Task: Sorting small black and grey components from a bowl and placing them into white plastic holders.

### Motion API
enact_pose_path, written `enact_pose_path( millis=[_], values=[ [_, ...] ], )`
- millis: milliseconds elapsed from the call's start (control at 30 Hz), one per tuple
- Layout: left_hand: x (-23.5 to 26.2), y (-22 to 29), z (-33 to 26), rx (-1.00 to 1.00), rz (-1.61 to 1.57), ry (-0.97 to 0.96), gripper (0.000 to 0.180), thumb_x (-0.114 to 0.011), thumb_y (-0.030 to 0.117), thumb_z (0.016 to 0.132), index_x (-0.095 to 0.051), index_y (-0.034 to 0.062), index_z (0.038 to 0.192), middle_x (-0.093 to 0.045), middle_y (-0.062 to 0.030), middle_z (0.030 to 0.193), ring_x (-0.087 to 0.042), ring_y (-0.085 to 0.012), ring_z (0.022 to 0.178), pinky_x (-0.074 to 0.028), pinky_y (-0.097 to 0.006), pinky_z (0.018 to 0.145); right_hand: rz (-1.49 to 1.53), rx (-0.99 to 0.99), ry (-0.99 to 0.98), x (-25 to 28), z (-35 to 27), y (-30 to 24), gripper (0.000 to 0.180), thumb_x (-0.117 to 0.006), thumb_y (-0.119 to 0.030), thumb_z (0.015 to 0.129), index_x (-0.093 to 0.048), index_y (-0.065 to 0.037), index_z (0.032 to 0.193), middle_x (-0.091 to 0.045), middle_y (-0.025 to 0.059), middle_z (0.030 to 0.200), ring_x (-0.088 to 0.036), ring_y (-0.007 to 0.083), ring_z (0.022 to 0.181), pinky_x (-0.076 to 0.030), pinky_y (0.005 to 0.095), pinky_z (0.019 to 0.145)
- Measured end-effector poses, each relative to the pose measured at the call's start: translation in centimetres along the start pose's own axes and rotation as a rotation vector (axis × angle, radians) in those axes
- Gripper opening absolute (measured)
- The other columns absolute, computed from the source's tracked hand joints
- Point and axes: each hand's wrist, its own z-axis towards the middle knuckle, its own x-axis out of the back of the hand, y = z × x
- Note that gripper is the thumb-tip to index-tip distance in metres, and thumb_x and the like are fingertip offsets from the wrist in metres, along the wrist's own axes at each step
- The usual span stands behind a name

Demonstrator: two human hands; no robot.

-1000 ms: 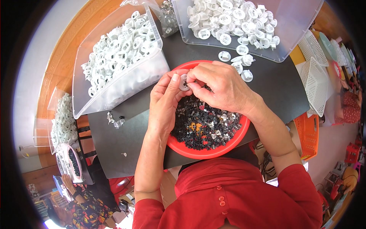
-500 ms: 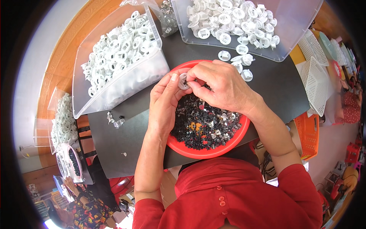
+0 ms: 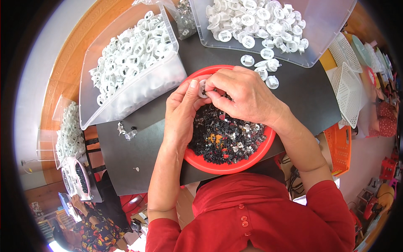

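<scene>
Over the far side of a red basin [image 3: 226, 169], my left hand [image 3: 181, 103] grips a round white plastic part [image 3: 202, 89] by its edge, thumb on top. My right hand [image 3: 240, 93] is closed in a pinch at the face of that part. A dark bit shows at its fingertips, too small and covered to name. Small black pieces [image 3: 210, 145] fill much of the basin, mixed with shiny metal bits [image 3: 247, 133] and a few orange ones. Just beyond my right hand, several loose white round parts [image 3: 272, 82] lie on the dark table.
A clear bin [image 3: 138, 96] heaped with white parts stands at the left; another clear bin [image 3: 310, 54] tilts at the far right. Metal scraps [image 3: 126, 132] lie on the dark table [image 3: 142, 164]. An orange crate [image 3: 338, 149] is at the right. Another person [image 3: 98, 231] sits lower left.
My hands stay almost in place. The white part has turned slightly, showing less of its face, with the right fingertips pressed closer over it.
</scene>
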Motion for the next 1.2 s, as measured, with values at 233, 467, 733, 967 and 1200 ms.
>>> enact_pose_path(
  millis=[233, 467, 733, 967, 1200],
  values=[
    [-0.3, 0.29, -0.08, 0.01, -0.016, 0.015, 0.033, -0.049, 0.024, 0.1, -0.062, -0.0024, 0.115, -0.066, -0.0083, 0.105, -0.063, -0.0119, 0.093, -0.051, -0.027, 0.082, -0.018, -0.008, 0.022, 0.1, 0.11, -0.21, 0.01, -0.064, -0.009, 0.078, -0.056, -0.005, 0.08, -0.058, 0.0072, 0.072, -0.059, 0.0283, 0.064, -0.047, 0.0377, 0.062],
    [0.38, -0.07, 0.31, 0.006, -0.097, 0.036, 0.033, -0.05, 0.022, 0.099, -0.06, -0.0039, 0.116, -0.066, -0.0094, 0.105, -0.063, -0.0129, 0.093, -0.051, -0.028, 0.084, -0.034, -0.061, 0.048, 0.2, 0.07, 0.09, 0.009, -0.064, -0.008, 0.077, -0.056, -0.007, 0.08, -0.058, 0.0053, 0.071, -0.058, 0.027, 0.061, -0.045, 0.0359, 0.059],
    [0.25, 0.13, 0.16, 0.026, -0.136, 0.012, 0.033, -0.051, 0.02, 0.098, -0.059, -0.0045, 0.118, -0.066, -0.0096, 0.107, -0.063, -0.0142, 0.095, -0.051, -0.028, 0.085, -0.026, -0.031, 0.041, 0.12, 0.07, -0.13, 0.009, -0.064, -0.01, 0.079, -0.056, -0.005, 0.081, -0.057, 0.0064, 0.071, -0.058, 0.0272, 0.064, -0.046, 0.0365, 0.061],
    [0.36, -0.08, 0.15, 0.017, -0.107, 0.012, 0.032, -0.053, 0.021, 0.097, -0.061, -0.0034, 0.116, -0.066, -0.0093, 0.106, -0.063, -0.0134, 0.094, -0.051, -0.028, 0.083, -0.031, -0.026, 0.023, 0.22, 0.08, -0.25, 0.009, -0.063, -0.01, 0.081, -0.056, -0.004, 0.082, -0.057, 0.0076, 0.072, -0.058, 0.0279, 0.066, -0.047, 0.0375, 0.063],
    [0.08, -0.31, 0.14, -0.032, -0.004, 0.039, 0.03, -0.058, 0.017, 0.095, -0.062, -0.0025, 0.118, -0.067, -0.0078, 0.106, -0.063, -0.0115, 0.091, -0.051, -0.027, 0.083, -0.008, 0.027, -0.011, -0.28, -0.28, 0.42, 0.011, -0.064, -0.009, 0.08, -0.055, -0.003, 0.084, -0.058, 0.0095, 0.075, -0.059, 0.0286, 0.068, -0.048, 0.0377, 0.064]
  ],
)
